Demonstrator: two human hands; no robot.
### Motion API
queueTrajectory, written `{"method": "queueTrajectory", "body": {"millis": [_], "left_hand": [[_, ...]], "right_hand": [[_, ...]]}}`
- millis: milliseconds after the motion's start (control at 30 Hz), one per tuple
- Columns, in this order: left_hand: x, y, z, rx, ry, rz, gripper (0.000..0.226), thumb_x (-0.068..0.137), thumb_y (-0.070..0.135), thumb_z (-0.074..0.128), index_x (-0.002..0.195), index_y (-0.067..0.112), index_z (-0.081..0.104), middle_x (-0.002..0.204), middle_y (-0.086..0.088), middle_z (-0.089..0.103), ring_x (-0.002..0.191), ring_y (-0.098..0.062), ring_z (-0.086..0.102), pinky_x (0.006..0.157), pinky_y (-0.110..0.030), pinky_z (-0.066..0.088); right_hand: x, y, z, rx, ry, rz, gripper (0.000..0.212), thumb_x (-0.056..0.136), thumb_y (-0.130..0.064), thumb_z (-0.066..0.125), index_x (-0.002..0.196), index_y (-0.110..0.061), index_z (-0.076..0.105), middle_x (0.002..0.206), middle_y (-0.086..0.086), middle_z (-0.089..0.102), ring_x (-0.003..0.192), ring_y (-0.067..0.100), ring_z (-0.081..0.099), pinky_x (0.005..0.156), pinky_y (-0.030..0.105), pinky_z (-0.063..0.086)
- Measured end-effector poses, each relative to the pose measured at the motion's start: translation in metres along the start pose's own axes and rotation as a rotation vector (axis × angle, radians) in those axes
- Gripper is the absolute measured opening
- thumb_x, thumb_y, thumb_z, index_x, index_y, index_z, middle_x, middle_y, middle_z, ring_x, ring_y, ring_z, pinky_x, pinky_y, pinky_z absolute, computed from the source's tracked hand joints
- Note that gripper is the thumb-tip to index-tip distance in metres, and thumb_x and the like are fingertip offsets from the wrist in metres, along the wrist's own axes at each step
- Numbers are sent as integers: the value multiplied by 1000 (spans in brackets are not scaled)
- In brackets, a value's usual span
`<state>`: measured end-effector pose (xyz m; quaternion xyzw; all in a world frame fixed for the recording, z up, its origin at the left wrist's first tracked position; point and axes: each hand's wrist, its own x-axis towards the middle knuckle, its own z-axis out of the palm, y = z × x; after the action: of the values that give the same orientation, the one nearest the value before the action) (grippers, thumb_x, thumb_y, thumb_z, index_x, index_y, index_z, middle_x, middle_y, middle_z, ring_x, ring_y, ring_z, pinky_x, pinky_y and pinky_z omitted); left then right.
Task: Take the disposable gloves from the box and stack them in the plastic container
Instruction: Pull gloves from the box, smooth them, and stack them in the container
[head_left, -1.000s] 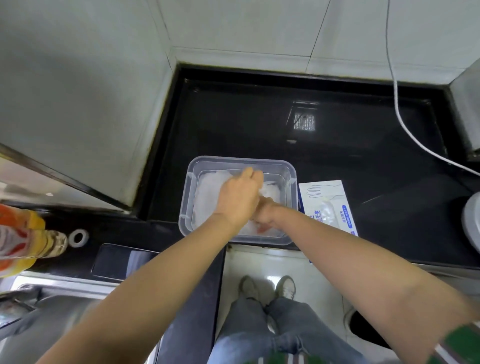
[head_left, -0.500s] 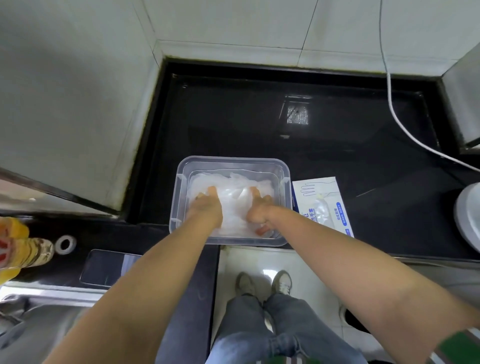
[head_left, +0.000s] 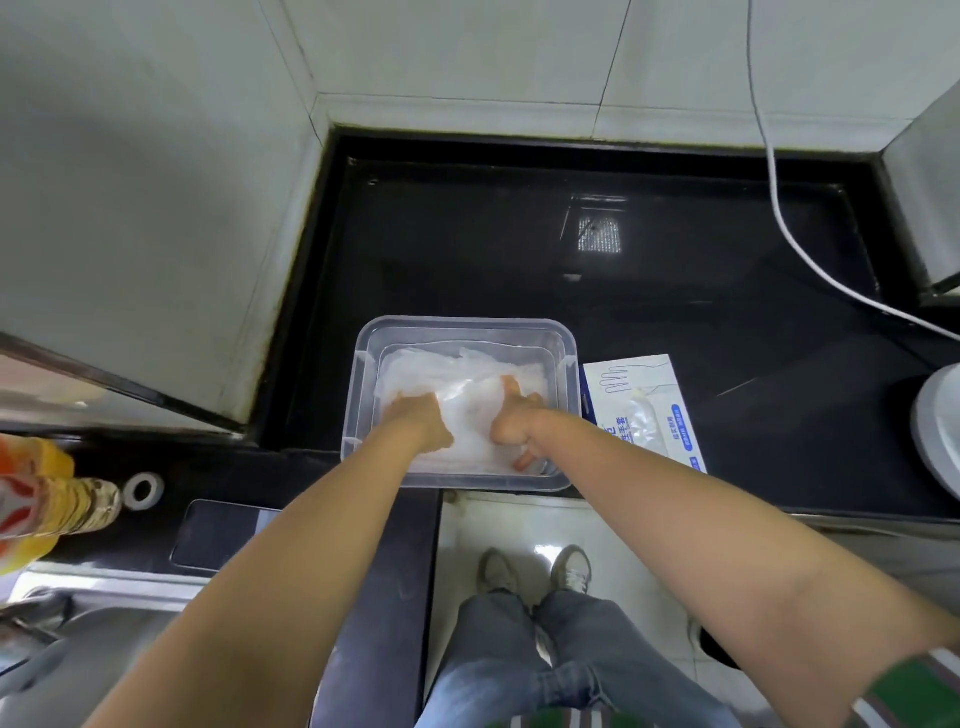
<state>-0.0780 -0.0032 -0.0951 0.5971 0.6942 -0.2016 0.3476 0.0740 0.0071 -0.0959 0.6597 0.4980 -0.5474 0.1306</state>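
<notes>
While my left hand, fingers flat, presses the stacked disposable gloves inside the clear plastic container, my right hand rests on the same pile; fingers look curled, grip not discernible. Glove box sits just right of it, a glove at its opening. Judgement: stack well begun, more to transfer.

Fingers of the left hand and right hand were partly veiled by gloves — the bottle was cropped leftward.
</notes>
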Motion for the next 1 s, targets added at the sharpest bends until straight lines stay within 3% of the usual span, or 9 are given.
{"method": "queueTrajectory", "body": {"millis": [100, 233, 367, 500, 600, 733, 867, 933, 1000], "left_hand": [[-8, 8, -6, 0, 182, -15, 24, 96, 24, 52, 114, 9, 58, 103, -7, 60, 85, -19, 51, 69, -27, 40], [-23, 25, -19, -102, 288, -29, 23, 93, 23, 50, 89, 9, 67, 81, -3, 69, 73, -21, 65, 59, -29, 47], [-40, 69, -31, -200, 358, 73, 29, 95, 28, 51, 78, 11, 68, 73, -4, 70, 64, -19, 66, 68, -31, 55], [-61, 129, -27, -283, 473, 319, 26, 96, 23, 49, 73, 14, 58, 75, -7, 62, 77, -27, 61, 61, -32, 44], [-69, 170, -8, -409, 380, 430, 15, 97, 14, 44, 102, 12, 58, 95, -10, 66, 91, -32, 62, 74, -38, 50], [-64, 207, 30, -338, 165, 340, 34, 99, 18, 46, 129, 5, 40, 128, -18, 53, 115, -37, 55, 88, -40, 44], [-50, 201, 68, -287, 91, 244, 53, 93, 11, 54, 140, 8, 29, 139, -17, 39, 119, -37, 51, 90, -39, 44], [-46, 194, 77, -293, 91, 258, 63, 90, 12, 62, 141, 13, 25, 139, -16, 35, 113, -37, 54, 86, -39, 45], [-46, 191, 78, -289, 89, 290, 71, 85, 16, 71, 140, 13, 26, 137, -15, 35, 110, -37, 56, 84, -38, 45]], "right_hand": [[-9, -9, -16, 109, -34, -11, 82, 98, -11, 51, 157, -26, -3, 143, 18, 40, 100, 31, 65, 82, 42, 60], [-39, -18, -55, 310, 12, -226, 38, 99, -7, 52, 135, -2, 44, 89, 11, 57, 74, 20, 64, 78, 37, 61], [-63, 1, -95, 421, 323, -445, 15, 97, -8, 53, 87, -11, 63, 69, 6, 58, 54, 16, 52, 46, 23, 52], [-63, 61, -113, 231, 555, -326, 18, 91, -13, 56, 76, -15, 65, 68, -2, 59, 65, 17, 56, 58, 31, 51], [-59, 106, -101, -58, 522, -161, 22, 90, -17, 56, 67, -16, 58, 73, 1, 60, 74, 25, 57, 65, 32, 47], [-47, 141, -76, -239, 519, -131, 13, 89, -19, 58, 102, -17, 55, 109, 6, 58, 93, 29, 60, 77, 36, 50], [-42, 154, -62, -198, 604, -207, 13, 94, -26, 55, 104, -18, 55, 100, 7, 60, 93, 32, 61, 77, 42, 48], [-41, 155, -62, -247, 599, -178, 25, 94, -20, 56, 118, -18, 63, 117, 8, 57, 103, 31, 58, 79, 35, 46], [-40, 156, -63, -217, 631, -142, 28, 92, -21, 56, 117, -13, 66, 103, 0, 56, 92, 26, 57, 66, 22, 39]]}}
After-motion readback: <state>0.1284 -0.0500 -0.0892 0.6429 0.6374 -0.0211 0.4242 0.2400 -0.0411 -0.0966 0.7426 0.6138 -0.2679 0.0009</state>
